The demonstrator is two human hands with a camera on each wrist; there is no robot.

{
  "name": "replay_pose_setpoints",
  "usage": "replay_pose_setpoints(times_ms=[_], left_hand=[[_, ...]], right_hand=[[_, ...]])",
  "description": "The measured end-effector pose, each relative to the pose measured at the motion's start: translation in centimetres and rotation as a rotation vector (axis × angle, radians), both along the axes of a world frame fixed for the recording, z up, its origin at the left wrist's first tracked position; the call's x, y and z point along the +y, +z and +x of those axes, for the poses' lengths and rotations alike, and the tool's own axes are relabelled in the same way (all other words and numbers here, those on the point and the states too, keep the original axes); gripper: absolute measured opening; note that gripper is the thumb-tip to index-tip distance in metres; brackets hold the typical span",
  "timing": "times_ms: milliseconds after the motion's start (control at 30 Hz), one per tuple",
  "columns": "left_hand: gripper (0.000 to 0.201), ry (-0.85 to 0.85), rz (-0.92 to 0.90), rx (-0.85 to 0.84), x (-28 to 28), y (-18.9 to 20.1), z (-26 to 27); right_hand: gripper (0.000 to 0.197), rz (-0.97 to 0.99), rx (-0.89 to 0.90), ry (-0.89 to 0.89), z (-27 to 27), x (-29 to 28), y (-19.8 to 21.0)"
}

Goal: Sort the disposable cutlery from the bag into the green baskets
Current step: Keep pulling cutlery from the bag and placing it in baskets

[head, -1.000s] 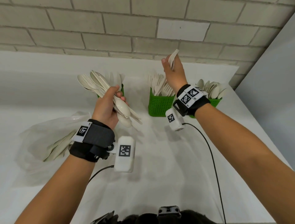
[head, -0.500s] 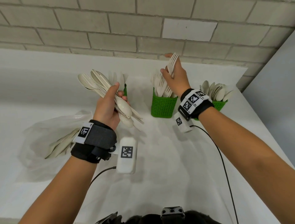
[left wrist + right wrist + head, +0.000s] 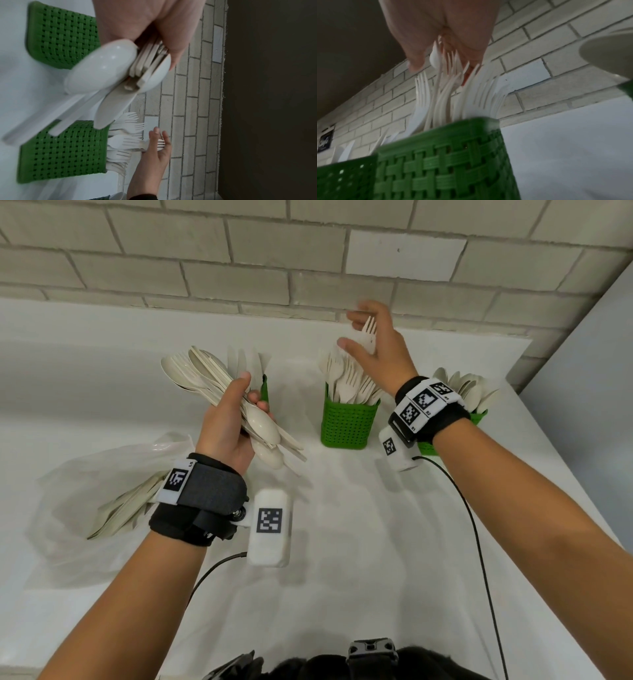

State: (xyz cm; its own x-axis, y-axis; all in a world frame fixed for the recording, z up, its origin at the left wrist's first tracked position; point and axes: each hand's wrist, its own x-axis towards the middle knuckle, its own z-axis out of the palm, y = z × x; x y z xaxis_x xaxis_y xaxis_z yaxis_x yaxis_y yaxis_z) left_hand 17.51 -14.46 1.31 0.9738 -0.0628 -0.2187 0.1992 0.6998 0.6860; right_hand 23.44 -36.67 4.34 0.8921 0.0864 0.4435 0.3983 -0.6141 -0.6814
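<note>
The right hand (image 3: 376, 350), fingers spread, seems to be letting 1 fork (image 3: 368, 335) drop, handle first, into the middle basket (image 3: 347, 422); let go fully over the rim. The left hand (image 3: 227, 422) grips the unsorted bundle (image 3: 219, 392); the bag (image 3: 102, 501) lies on the worktop (image 3: 359, 542).

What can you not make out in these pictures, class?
- Left basket: head view, mostly hidden behind left hand and its cutlery bundle.
- Right basket: largely behind right wrist.
- Whether right hand grips the fork: unclear; wrist view blurred.
</note>
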Motion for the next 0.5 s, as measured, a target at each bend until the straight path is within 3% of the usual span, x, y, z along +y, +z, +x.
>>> replay_pose_setpoints(times_ms=[67, 133, 233, 333, 500], left_hand=[[0.018, 0.004, -0.002, 0.003, -0.1, -0.1, 0.1], [0.019, 0.006, -0.004, 0.007, -0.2, -0.1, 0.1], [0.019, 0.004, -0.017, 0.010, 0.0, -0.3, 0.2], [0.019, 0.001, -0.029, 0.021, 0.3, -0.3, 0.5], [0.020, -0.009, -0.001, 0.030, -0.1, -0.3, 0.4]], right_hand=[[0.033, -0.185, -0.047, -0.047, 0.1, 0.2, -0.4], [0.039, -0.320, 0.020, -0.022, 0.0, 0.4, -1.4], [0.040, -0.339, 0.084, -0.048, -0.5, 0.0, -1.0], [0.043, -0.301, 0.051, -0.030, 0.2, 0.7, 2.0], [0.059, -0.721, 0.433, 0.063, 2.1, 2.9, 3.5]])
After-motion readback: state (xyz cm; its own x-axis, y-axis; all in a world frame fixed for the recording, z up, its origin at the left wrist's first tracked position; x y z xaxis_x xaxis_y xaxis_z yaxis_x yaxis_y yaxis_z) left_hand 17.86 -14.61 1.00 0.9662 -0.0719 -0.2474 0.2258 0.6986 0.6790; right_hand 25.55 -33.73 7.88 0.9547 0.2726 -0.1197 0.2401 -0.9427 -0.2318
